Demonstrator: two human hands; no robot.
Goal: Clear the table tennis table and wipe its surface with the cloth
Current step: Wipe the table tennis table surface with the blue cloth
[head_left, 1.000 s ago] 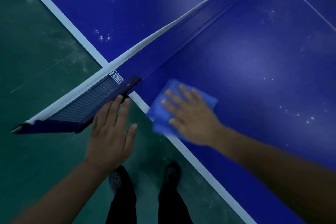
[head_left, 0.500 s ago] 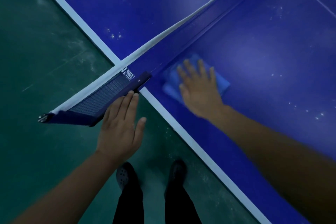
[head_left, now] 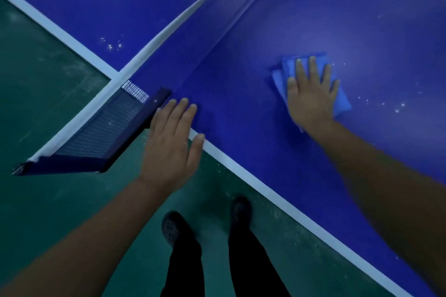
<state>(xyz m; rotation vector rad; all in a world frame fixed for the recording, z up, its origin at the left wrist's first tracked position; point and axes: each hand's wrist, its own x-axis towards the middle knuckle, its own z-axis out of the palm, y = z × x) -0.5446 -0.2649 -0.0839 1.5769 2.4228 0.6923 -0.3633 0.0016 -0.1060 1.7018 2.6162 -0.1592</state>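
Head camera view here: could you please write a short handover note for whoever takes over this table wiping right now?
Right hand: flat, fingers straight, pressing the blue cloth onto the table, well in from the edge.
Left hand: open, resting at the table's white edge beside the net clamp.
Done: no loose items visible on the table here.
Left: white specks to the right of the cloth, more specks across the net; wipe both.

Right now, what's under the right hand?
The right hand lies flat with straight fingers on the folded blue cloth, which rests on the blue table. The tabletop beneath the cloth is covered, so its state cannot be seen.
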